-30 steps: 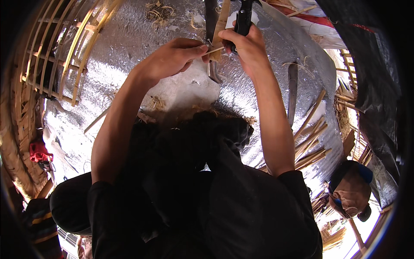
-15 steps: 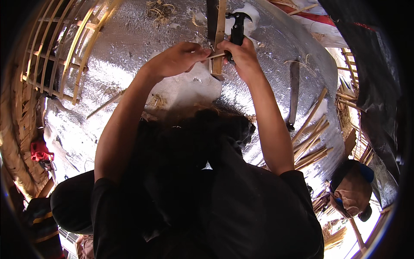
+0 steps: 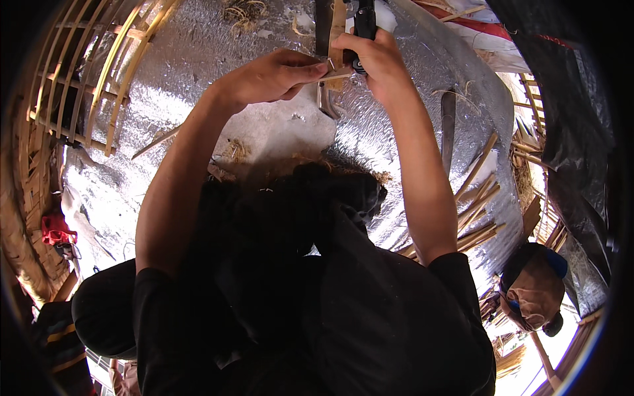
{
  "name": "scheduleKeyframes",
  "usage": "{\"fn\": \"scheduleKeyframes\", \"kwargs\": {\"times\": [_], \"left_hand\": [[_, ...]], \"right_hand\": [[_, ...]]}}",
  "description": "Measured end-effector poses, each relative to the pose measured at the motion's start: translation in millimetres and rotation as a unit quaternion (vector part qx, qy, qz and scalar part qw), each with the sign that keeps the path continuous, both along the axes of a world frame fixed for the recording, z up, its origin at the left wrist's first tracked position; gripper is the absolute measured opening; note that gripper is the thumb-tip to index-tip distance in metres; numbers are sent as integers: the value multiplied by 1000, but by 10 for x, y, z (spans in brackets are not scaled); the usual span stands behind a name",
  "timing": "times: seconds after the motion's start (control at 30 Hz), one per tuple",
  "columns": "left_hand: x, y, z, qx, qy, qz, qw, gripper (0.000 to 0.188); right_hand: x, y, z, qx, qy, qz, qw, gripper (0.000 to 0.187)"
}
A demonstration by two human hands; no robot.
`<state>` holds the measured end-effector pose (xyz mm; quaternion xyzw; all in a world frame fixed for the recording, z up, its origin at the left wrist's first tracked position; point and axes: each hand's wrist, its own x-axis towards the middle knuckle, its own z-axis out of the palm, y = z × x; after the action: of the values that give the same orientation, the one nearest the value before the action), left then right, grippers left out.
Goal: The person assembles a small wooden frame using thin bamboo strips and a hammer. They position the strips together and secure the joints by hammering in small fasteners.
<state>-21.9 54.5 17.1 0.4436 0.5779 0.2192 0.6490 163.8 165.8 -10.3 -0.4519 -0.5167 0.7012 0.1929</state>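
My left hand (image 3: 281, 76) pinches a thin pale strip (image 3: 338, 76), probably bamboo, between thumb and forefinger. A small nail-like piece (image 3: 331, 64) shows by its fingertips. In my right hand (image 3: 384, 63) is a hammer (image 3: 364, 28), gripped by its black handle; its head is not visible now. The strip's right end lies close to the handle's lower end. Beneath the strip, a flat wooden piece (image 3: 337, 30) runs toward the top edge, beside a long dark strip (image 3: 322, 30).
Silver foil sheeting (image 3: 165, 86) covers the floor. A long dark blade-like tool (image 3: 448, 125) lies right of my right forearm, near several cut sticks (image 3: 481, 204). A slatted bamboo frame (image 3: 109, 72) stands at far left. Another person's capped head (image 3: 536, 287) is at lower right.
My right hand has moved slightly up and right with the hammer, whose head has left the view. My left hand still pinches the strip, now slightly higher.
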Motion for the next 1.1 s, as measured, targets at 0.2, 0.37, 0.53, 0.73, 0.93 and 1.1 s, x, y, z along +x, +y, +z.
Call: {"fn": "scheduleKeyframes", "kwargs": {"times": [0.2, 0.37, 0.53, 0.73, 0.93, 1.1], "left_hand": [[-36, -8, -111, 6, -1, -16, 1000, 48], [35, -29, -383, 105, 199, -95, 970, 51], [89, -102, -675, 155, 183, -62, 969, 40], [25, -124, -655, 103, 179, -8, 978, 48], [22, -256, -828, 105, 148, 44, 982, 52], [179, -260, -810, 149, 176, 78, 970, 40]], "right_hand": [[-6, 61, -121, 20, -7, 19, 1000, 20], [17, 59, -285, 54, -72, 63, 994, 26], [84, 63, -450, 100, -120, 62, 986, 32], [135, 114, -693, 48, -22, 10, 999, 36], [47, 125, -798, 91, -30, 43, 994, 35], [56, 199, -812, 90, -44, 54, 994, 34]]}}
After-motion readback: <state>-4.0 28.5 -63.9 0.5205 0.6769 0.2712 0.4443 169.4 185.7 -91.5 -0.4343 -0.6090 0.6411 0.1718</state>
